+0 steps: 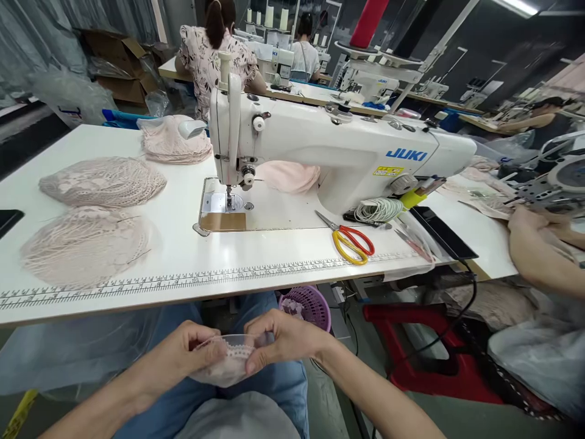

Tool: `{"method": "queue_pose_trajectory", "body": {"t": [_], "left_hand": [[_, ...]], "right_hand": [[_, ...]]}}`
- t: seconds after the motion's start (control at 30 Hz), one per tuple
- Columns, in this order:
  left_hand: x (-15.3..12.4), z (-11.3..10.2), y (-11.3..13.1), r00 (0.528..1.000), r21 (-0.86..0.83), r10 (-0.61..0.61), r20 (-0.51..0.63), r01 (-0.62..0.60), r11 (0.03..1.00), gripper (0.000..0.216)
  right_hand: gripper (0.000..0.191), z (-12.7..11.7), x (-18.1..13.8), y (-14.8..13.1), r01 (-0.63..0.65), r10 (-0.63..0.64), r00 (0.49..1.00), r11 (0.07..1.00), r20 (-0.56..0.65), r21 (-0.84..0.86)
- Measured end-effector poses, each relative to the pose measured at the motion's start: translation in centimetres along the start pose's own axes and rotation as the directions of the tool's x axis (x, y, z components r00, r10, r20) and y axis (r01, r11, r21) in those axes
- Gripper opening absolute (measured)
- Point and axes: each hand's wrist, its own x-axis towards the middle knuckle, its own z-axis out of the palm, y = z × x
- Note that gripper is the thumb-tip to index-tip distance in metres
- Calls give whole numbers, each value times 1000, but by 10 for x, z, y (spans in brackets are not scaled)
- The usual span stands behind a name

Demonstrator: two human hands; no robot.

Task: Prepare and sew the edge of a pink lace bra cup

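Head view: left hand (183,356) and right hand (281,338) both pinched on a small pink lace piece (226,366), held low over the lap in blue jeans, below the table edge (183,296). Fingertips of both hands clamped along the scalloped trim (thumbs on top). Up on the table: white sewing machine (338,152), red-and-yellow scissors (350,241), stacks of pink lace pieces (86,244) at left. Purple basket (308,305) just beyond the right hand.

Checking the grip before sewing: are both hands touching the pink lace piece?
Touching. The head view shows the left hand and right hand both pinching the lace piece over the lap.
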Motion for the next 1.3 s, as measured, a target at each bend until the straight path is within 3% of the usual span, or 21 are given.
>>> {"method": "queue_pose_trajectory", "body": {"t": [0.17, 0.37, 0.47, 0.53, 0.57, 0.63, 0.67, 0.73, 0.8, 0.87, 1.0, 1.1, 1.3], "left_hand": [[4, 3, 0, 996, -97, 53, 67, -47, 994, 62], [2, 11, 18, 995, -95, 53, 83, -45, 994, 41], [-11, 11, 39, 994, -101, 62, 89, -53, 993, 44], [-19, 8, 60, 984, -69, 90, 155, -80, 994, 43], [-21, 5, 72, 975, -28, 122, 186, -119, 992, 40], [-19, -3, 95, 965, 23, 157, 211, -166, 986, 32], [-15, -9, 105, 967, 12, 166, 194, -171, 985, 29], [-3, -21, 120, 974, -8, 142, 175, -143, 990, 30], [9, -33, 128, 977, 5, 116, 181, -119, 993, 35], [18, -42, 130, 977, 46, 100, 189, -110, 993, 37], [28, -54, 129, 980, 108, 62, 191, -83, 991, 30], [34, -68, 133, 987, 176, 47, 156, -75, 981, 28], [62, -132, 169, 987, 479, 150, -57, -105, 872, 35]], "right_hand": [[56, 8, 2, -1, -75, 76, 997, 990, -3, 120], [54, 5, 2, 1, -66, 67, 998, 989, -4, 130], [49, -6, -8, -18, 80, -86, 989, 995, 120, 54], [48, -13, -12, -36, 269, -244, 949, 956, 199, -114], [48, -16, -11, -44, 359, -327, 930, 907, 168, -221], [37, -17, -4, -53, 448, -524, 851, 759, -35, -473], [33, -16, 3, -54, 464, -616, 782, 677, -94, -572], [33, -14, 18, -51, 492, -826, 561, 389, -58, -779], [33, -13, 32, -45, 505, -925, 378, 188, 20, -843], [30, -14, 40, -43, 497, -948, 313, 110, 60, -861], [14, -17, 42, -56, 415, -927, 332, -22, 173, -910], [16, -21, 43, -73, 330, -905, 359, -106, 229, -938], [28, -53, 77, -89, 204, -842, 446, -235, 304, -950]]}}
